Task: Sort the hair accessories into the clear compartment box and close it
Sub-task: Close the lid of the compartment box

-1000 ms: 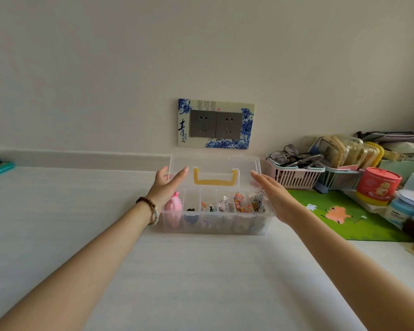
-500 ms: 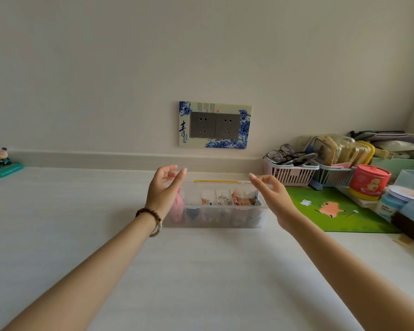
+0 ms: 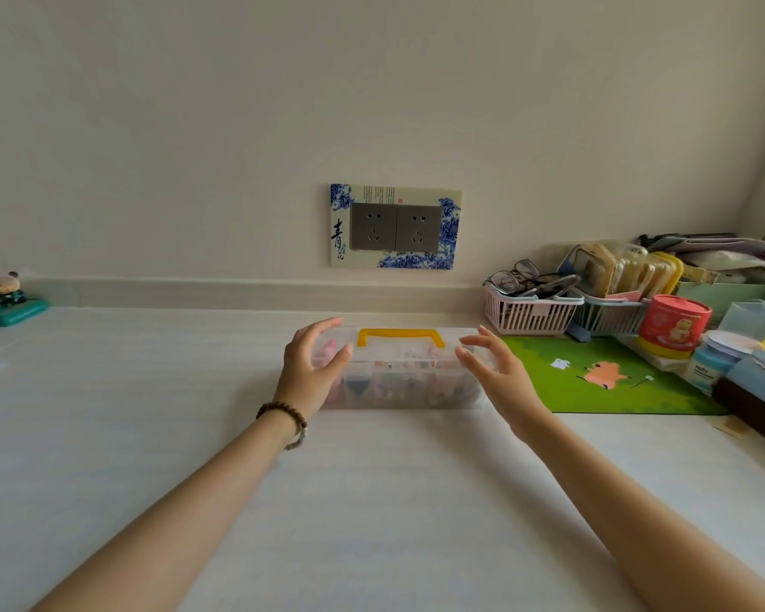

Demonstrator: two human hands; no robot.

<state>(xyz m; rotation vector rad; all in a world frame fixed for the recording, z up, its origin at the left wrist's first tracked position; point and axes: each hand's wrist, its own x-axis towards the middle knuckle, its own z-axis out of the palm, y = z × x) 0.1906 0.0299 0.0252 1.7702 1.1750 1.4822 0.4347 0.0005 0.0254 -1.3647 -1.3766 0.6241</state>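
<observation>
You are standing at a wide white worktop (image 3: 372, 501) that is running along a plain cream wall (image 3: 372, 103). On the wall a double grey socket plate with a blue flower frame (image 3: 396, 226) is hanging just above the worktop's back edge. At the far left edge a small figurine on a teal base (image 3: 5, 298) is sitting.

The clear plastic compartment box (image 3: 398, 393) is lying in the middle of the worktop, straight in front of you, between your two hands. Its transparent lid (image 3: 398, 355) is lying down on it, and the yellow handle (image 3: 400, 337) is lying flat on top. Your left hand (image 3: 314, 368), with a brown bead bracelet (image 3: 283, 413) at the wrist, is staying at the left end of the box; your right hand (image 3: 493, 373) is at the right end. The fingers of both are loosely curved and are gripping nothing; whether they are touching the lid, I cannot tell.

Through the clear wall the small coloured hair accessories (image 3: 389, 386) are showing in the compartments, but too blurred to name.

At the right, a pink slatted basket (image 3: 528, 313) is holding eyeglasses, a pale blue basket (image 3: 610, 318) beside it is holding yellowish packets, and a red round tin (image 3: 674, 324) is standing near a green mat (image 3: 601, 390).
</observation>
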